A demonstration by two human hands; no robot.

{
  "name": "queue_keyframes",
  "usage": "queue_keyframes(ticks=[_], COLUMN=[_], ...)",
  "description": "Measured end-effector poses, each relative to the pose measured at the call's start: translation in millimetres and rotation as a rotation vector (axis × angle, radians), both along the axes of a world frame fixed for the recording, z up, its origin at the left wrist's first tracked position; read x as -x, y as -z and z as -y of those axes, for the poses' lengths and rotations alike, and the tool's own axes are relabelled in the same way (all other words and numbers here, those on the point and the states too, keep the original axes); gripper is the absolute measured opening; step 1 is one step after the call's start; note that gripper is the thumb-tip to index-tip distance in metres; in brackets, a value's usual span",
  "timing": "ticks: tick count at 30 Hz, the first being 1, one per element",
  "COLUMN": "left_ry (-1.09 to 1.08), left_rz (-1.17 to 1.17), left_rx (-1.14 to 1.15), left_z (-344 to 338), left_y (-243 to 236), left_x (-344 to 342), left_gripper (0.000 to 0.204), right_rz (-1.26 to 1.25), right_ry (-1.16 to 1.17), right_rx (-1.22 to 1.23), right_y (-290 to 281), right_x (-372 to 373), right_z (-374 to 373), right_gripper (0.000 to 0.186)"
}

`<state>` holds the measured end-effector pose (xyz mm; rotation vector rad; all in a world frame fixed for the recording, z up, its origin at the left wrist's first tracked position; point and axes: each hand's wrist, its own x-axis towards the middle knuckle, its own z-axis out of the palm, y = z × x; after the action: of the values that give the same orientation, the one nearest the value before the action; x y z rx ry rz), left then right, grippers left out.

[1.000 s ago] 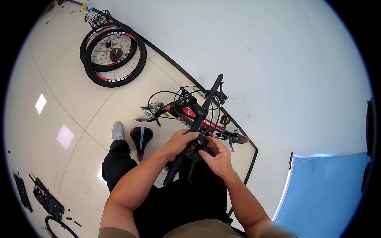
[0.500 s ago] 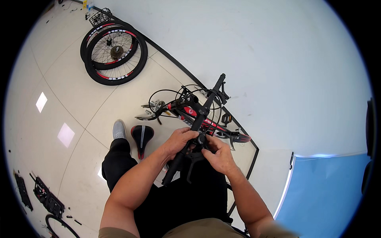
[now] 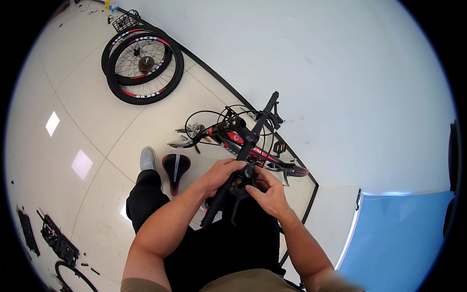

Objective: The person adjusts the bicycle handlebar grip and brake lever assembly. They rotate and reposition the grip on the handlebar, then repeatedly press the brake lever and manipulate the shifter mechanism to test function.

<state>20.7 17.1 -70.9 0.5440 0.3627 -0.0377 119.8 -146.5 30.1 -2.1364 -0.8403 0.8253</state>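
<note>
A black bicycle handlebar [image 3: 249, 144] runs diagonally in front of me, attached to a red and black bicycle frame [image 3: 260, 152]. My left hand [image 3: 220, 175] is closed around the bar near its closer grip [image 3: 213, 208], thumb on top. On the bar's right side my right hand [image 3: 269, 194] pinches a round black gear shifter [image 3: 248, 171], thumb and fingers against its housing. The brake lever [image 3: 235, 212] hangs below both hands. Fingertips under the shifter are partly hidden. Looped cables [image 3: 202, 112] run from the front of the bike.
A saddle [image 3: 175, 170] lies on the floor beside my left shoe [image 3: 147, 158]. Two wheels [image 3: 145, 64] lie overlapped at the far left, near a wire basket [image 3: 126, 21]. Black parts [image 3: 59, 239] are on the floor at lower left. A white wall [image 3: 340, 87] borders the bike's right.
The view has shifted slightly. My right fingers have moved a little around the shifter, while my left hand keeps its hold on the bar.
</note>
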Motion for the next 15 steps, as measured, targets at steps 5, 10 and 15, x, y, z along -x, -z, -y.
queue_keyframes(ticks=[5,10,15], left_ry=[-0.010,0.020,-0.012], left_rz=[-0.069,-0.092,-0.202], left_rx=[0.182,0.220,0.275], left_z=[3.3,2.5,2.4], left_y=[7.3,11.4,-1.5], left_x=[-2.2,6.3,17.3], left_gripper=[0.046,0.047,0.042], right_rz=[-0.057,-0.189,-0.123], right_ry=[0.025,0.145,0.314], right_rx=[-0.090,-0.248,-0.285], right_y=[-2.6,1.4,4.4], right_x=[3.7,0.1,-17.3], right_z=[1.2,3.5,15.9], right_gripper=[0.069,0.060,0.055])
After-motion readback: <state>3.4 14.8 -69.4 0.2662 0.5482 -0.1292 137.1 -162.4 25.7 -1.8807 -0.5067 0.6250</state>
